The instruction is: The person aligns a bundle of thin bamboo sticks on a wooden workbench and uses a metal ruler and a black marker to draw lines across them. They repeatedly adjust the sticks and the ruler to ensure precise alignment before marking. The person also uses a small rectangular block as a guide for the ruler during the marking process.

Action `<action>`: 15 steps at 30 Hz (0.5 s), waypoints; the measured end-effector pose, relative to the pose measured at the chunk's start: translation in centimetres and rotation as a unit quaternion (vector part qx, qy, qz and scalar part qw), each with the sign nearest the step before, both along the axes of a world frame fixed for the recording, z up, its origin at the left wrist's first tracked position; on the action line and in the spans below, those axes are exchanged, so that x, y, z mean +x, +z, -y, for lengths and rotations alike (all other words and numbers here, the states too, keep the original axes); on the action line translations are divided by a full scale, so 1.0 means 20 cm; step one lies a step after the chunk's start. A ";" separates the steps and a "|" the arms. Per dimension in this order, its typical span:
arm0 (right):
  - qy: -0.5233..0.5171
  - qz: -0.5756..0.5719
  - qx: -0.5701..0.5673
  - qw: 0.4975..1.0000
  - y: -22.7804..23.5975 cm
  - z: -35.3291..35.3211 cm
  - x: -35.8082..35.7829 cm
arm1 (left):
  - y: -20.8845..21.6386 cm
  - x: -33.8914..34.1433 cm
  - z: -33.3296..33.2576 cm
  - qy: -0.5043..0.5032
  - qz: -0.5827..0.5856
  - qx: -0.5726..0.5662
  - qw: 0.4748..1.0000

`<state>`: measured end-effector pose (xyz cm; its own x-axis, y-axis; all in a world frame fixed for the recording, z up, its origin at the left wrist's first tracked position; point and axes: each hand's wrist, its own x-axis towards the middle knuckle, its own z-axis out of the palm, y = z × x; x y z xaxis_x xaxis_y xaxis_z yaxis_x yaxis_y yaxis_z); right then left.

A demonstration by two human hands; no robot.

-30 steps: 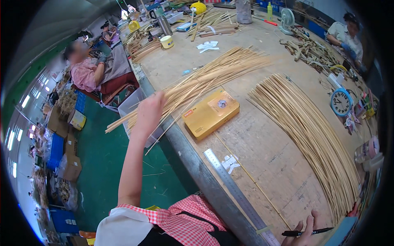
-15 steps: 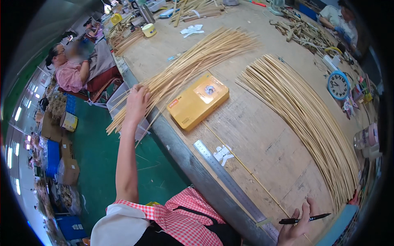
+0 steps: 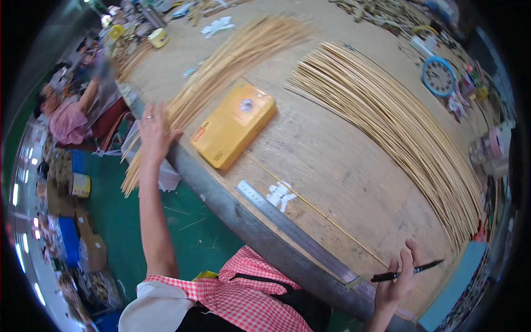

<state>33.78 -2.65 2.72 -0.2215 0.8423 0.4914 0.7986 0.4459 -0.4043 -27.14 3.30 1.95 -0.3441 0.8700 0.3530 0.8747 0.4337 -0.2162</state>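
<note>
My left hand [image 3: 155, 133] lies over the near end of a loose bundle of thin straw-coloured sticks [image 3: 213, 74], which is smeared by motion. Its fingers curve round the sticks and the thumb points right; the grip's underside is hidden. The bundle's ends stick out past the table edge. At the lower right, my right hand [image 3: 399, 279] holds a black pen [image 3: 423, 266] between its fingers. A single thin stick [image 3: 321, 213] runs along the table from a yellow box [image 3: 235, 126] toward that hand. Alongside it lies a metal ruler [image 3: 293, 228].
A second, larger bundle of sticks [image 3: 392, 130] covers the right side. Between box and ruler lies a white paper cutout [image 3: 281, 195]. Farther right are a blue round clock [image 3: 438, 76] and a pink-lidded jar [image 3: 487, 148]. A seated person [image 3: 72, 119] works beyond the left table edge.
The view has shifted, so the tabletop things sit farther left and higher. My left hand's thumb now stands out to the side, and the loose bundle is blurred. The pen stays in my right hand.
</note>
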 end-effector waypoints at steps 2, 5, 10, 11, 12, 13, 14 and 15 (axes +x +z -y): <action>0.004 0.013 -0.004 1.000 0.02 -0.02 0.00 | 0.02 -0.04 0.00 -0.007 -0.007 -0.002 1.000; -0.002 0.037 -0.013 0.999 0.07 -0.08 -0.01 | 0.07 0.12 0.00 -0.128 0.059 0.070 0.987; -0.029 0.044 -0.048 0.997 0.08 -0.24 0.02 | 0.39 0.82 0.14 -0.273 0.389 0.229 0.850; -0.036 0.058 -0.047 0.997 0.05 -0.27 0.01 | 0.37 0.93 0.15 -0.322 0.436 0.235 0.807; -0.039 0.070 -0.030 0.996 0.04 -0.30 0.02 | 0.36 1.08 0.15 -0.373 0.478 0.228 0.762; -0.043 0.070 -0.016 0.996 0.02 -0.33 0.04 | 0.33 1.22 0.14 -0.415 0.513 0.212 0.721; -0.044 0.074 0.000 0.996 0.01 -0.35 0.05 | 0.30 1.34 0.13 -0.442 0.545 0.192 0.686; -0.046 0.071 -0.004 0.996 0.02 -0.36 0.05 | 0.26 1.45 0.11 -0.462 0.574 0.172 0.653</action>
<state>34.82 4.49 3.13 -0.2105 0.8656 0.4542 0.8848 0.3663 -0.2880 1.81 1.09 7.24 0.0625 0.8302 0.5540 0.2969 -0.5454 0.7838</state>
